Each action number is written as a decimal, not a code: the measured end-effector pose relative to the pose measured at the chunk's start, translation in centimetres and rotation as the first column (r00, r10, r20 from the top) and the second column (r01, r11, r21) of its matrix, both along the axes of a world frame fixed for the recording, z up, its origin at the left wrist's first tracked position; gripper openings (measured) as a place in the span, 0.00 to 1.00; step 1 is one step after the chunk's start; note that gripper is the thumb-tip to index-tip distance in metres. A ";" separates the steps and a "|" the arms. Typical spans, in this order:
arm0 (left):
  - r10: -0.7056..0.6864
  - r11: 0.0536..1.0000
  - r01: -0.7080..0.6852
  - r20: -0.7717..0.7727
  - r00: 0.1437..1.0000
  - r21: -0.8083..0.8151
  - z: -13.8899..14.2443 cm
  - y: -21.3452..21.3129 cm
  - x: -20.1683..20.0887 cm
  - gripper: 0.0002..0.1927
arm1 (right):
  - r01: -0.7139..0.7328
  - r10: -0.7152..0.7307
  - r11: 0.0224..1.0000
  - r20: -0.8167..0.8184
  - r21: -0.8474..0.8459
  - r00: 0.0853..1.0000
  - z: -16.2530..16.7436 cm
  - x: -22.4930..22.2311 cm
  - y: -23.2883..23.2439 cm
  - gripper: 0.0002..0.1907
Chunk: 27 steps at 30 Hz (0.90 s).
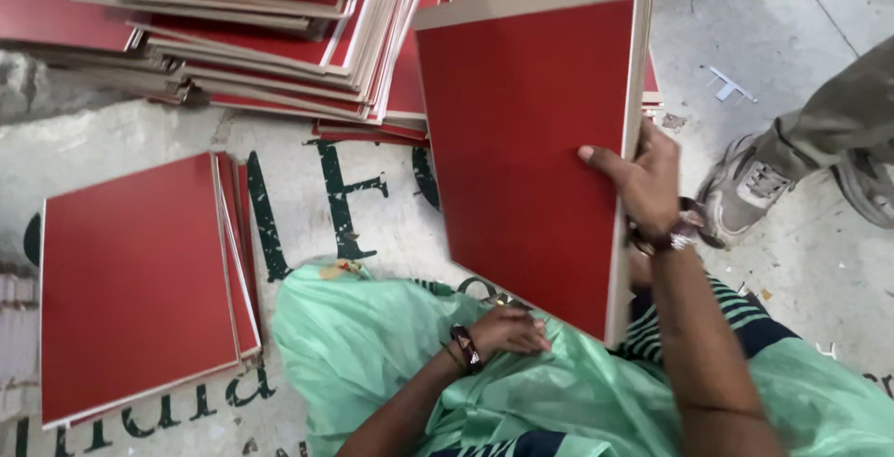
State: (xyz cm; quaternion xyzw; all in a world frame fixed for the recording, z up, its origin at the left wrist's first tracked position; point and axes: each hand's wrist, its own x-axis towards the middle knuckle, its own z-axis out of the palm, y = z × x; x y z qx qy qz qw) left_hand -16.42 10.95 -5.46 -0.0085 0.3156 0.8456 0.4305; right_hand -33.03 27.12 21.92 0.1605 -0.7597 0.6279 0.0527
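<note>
From the head camera, the right hand [643, 182] is gripping the edge of a red board [521, 154], thumb pressed on its face, holding it tilted upright above the lap, while the left hand [507, 331] is lying loosely curled on green fabric [372, 336], near a neat stack of red boards [135, 280]

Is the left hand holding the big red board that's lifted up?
No, the right hand grips the raised red board at its edge, while the left hand rests on the green cloth.

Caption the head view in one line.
Right hand holds a red board upright; left hand rests on green cloth.
</note>
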 end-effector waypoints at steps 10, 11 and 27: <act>0.811 0.406 -0.893 -0.373 0.451 -0.195 2.2 -4.2 -0.6 0.06 | -0.179 0.356 0.421 0.019 0.889 0.934 2.1 -0.3 -10.6 0.29; 0.841 0.363 -0.918 -0.367 0.398 -0.163 2.6 -4.7 -0.7 0.06 | -0.199 0.363 0.339 0.067 0.920 0.929 0.4 -0.7 -12.7 0.28; 0.483 -0.208 -0.966 -0.875 0.032 -0.151 13.5 -5.2 -9.8 0.48 | -0.738 0.500 0.651 0.633 0.175 0.591 -9.4 -2.5 -6.8 0.38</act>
